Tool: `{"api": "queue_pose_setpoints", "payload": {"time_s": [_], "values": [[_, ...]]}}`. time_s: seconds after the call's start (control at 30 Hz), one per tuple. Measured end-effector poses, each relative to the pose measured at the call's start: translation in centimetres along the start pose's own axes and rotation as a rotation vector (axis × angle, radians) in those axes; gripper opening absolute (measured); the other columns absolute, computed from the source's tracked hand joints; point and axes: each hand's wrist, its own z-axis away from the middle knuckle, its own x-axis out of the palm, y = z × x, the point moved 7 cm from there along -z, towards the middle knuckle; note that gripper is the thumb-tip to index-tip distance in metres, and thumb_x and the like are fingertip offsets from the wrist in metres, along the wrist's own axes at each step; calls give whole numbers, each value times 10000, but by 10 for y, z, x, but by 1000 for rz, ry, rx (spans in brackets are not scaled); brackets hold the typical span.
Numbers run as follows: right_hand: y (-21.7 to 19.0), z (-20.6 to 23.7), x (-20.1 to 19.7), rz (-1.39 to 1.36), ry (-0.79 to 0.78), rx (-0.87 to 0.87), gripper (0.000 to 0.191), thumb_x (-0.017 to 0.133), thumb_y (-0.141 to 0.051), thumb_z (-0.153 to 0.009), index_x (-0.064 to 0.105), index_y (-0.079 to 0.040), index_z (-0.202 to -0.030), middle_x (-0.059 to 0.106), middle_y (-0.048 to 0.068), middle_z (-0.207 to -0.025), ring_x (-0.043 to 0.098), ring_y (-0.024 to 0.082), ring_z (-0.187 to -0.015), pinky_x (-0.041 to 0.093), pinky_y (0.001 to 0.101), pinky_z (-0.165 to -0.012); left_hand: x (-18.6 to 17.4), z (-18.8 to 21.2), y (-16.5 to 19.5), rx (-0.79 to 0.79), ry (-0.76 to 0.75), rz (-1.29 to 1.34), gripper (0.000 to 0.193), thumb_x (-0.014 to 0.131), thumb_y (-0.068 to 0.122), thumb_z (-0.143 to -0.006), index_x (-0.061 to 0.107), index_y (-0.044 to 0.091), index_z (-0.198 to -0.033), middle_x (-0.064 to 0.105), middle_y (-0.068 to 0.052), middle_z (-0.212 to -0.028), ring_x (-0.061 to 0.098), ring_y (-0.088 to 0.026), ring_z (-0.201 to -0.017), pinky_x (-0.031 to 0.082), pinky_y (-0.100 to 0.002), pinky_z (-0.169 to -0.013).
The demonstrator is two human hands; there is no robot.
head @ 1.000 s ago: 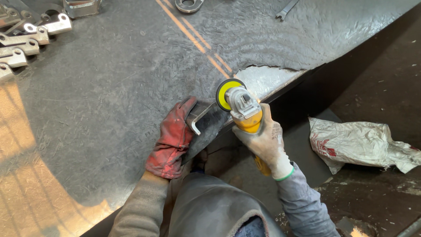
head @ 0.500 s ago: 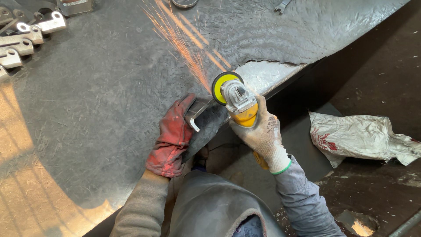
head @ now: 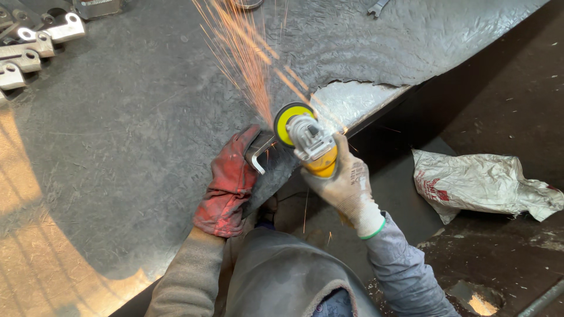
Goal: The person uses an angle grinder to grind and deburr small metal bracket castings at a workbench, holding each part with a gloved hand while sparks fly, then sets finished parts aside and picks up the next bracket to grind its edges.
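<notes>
Left hand (head: 228,186) in red glove pins small metal bracket (head: 259,151) on steel table (head: 117,147); right hand (head: 346,186) grips angle grinder (head: 308,141) tight. Risk: disc snags, bracket kicks toward fingers; sparks (head: 244,58) scatter.

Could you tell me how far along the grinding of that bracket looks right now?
Done: nothing can be judged finished; the brackets piled at the table's far left are too small to tell whether ground. In hand: the left hand pins a bracket at the table edge while the right hand presses the grinder on it, throwing sparks. Left: this bracket is mid-grind.
</notes>
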Motion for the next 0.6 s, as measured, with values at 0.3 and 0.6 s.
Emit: {"api": "queue_pose_setpoints", "payload": {"time_s": [0.3, 0.6], "values": [[-19, 15, 16, 97, -91, -91, 661, 852, -290, -731, 529, -72, -1265, 752, 176, -974, 749, 369, -909, 590, 425, -737, 32, 5, -38, -376, -40, 652, 351, 641, 212, -995, 662, 112, -1331, 709, -117, -1239, 674, -314, -1145, 563, -342, -959], [0, 1, -1, 64, -2, 5, 676, 865, -291, -725, 531, -61, -1265, 772, 152, -961, 781, 307, -912, 603, 390, -754, 9, 4, -10, -35, -25, 17, 521, 735, 128, -854, 613, 98, -1360, 682, -141, -1210, 684, -325, -1106, 572, -373, -927]]}}
